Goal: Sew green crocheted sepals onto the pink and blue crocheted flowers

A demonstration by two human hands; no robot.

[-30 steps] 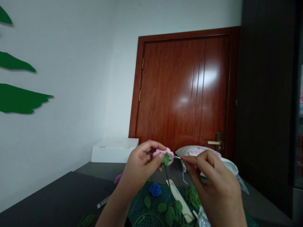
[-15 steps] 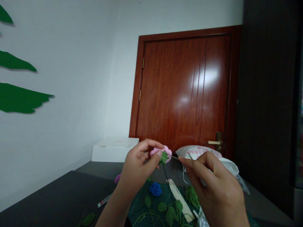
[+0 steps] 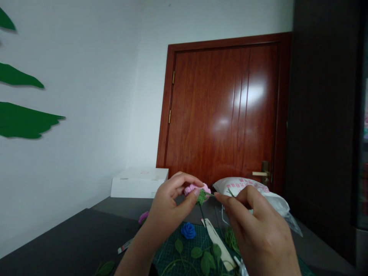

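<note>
A pink crocheted flower (image 3: 205,188) with a green base (image 3: 201,196) and a dark thin stem is pinched between the thumb and fingers of my left hand (image 3: 175,199). My right hand (image 3: 255,222), just to the right, has its thumb and index finger closed on a thin needle-like tool (image 3: 210,194). The tool's far end meets the green base. A bit of green yarn shows above the right fingers.
Below the hands, a green cutting mat (image 3: 169,247) bears a blue rose (image 3: 188,230), green leaves (image 3: 207,260), a pale strip (image 3: 220,245) and green yarn (image 3: 230,239). Behind are a white box (image 3: 138,184) and a white bag (image 3: 238,184). A purple flower (image 3: 143,217) is at left.
The pink flower has tilted and shifted slightly right and down with my left hand. My right fingertips have moved slightly left, closer to the green base.
</note>
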